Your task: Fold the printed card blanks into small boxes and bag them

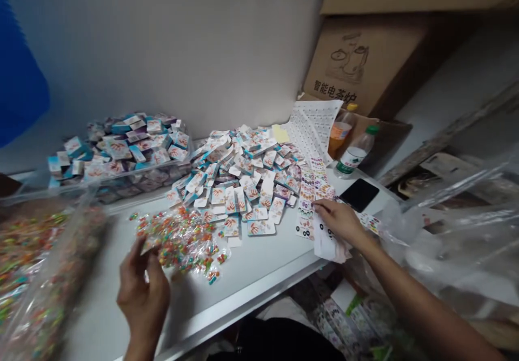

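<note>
My left hand (144, 288) hovers at the near left of a heap of small clear packets of colourful beads (182, 236). Its fingers are bent, with a gap between thumb and index finger and nothing seen in it. On the right, my right hand (343, 221) grips a sticker sheet (324, 245) at the table's front edge; the thumb is mostly hidden. More sticker sheets (308, 193) lie under and behind that hand, printed with small coloured shapes. Between the hands spreads a pile of small flat printed cardboard boxes (247, 174).
A clear bin (141, 174) of boxes stands at back left, and a bag of bead packets (48, 263) at near left. Two bottles (353, 155), a black phone (359, 194) and a printed paper (314, 126) sit at right. Cartons (360, 58) rise behind; clear plastic (454, 236) hangs at right.
</note>
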The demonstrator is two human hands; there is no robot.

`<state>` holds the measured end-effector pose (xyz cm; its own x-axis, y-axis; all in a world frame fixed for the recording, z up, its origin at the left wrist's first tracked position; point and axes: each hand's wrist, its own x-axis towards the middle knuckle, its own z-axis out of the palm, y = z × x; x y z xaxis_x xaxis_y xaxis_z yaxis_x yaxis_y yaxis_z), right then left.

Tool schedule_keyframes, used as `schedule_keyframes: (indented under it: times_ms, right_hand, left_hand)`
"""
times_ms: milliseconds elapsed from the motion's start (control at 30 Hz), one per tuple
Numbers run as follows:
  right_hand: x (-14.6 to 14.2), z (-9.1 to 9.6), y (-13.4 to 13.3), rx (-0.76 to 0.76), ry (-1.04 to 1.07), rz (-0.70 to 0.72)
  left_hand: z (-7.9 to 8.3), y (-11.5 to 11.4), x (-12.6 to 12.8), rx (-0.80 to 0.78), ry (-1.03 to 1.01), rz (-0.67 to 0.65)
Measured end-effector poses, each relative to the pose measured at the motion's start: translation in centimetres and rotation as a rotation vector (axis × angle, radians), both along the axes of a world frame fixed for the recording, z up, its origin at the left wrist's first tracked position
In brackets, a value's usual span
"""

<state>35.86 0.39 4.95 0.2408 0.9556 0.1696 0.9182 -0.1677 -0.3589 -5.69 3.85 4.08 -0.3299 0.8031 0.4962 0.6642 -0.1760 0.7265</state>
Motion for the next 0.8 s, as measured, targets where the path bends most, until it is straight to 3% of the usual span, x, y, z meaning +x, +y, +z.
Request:
schedule_keyframes:
  times_ms: [100,200,400,500,600,700,800]
  right_hand:
    - [2.0,-0.3,0.6,0.028,-0.096,-0.086]
    - [4.1,-0.7,1.4,0.042,-0.144,-0.1]
    - [8.3,0.7,5.9,0.004,-0.123,0.054]
    - [8.9,1.0,8.4,-0.015,-0.094,0.139]
    - [8.5,0.2,9.9,-0.035,-0.055,0.181]
    - [8.4,-0.4,10.5,-0.015,-0.01,0.156]
    - [9.2,0.8,10.8,0.072,0.035,0.096]
  left_hand:
    - [-1.1,-2.7,3.1,-0.023,0.061,-0.157]
    - [-2.6,-4.5,4.7,0.039,0.127,-0.348]
    - [-5.2,-5.8,5.0,0.04,0.214,-0.581]
    - [-5.8,-6.0,5.3,0.02,0.23,-0.594]
    - [-6.1,-6.1,5.7,0.013,0.249,-0.599]
    - [-6.3,-6.3,5.7,0.014,0.26,-0.6]
    - [-6.5,-6.2,5.3,0.01,0.271,-0.596]
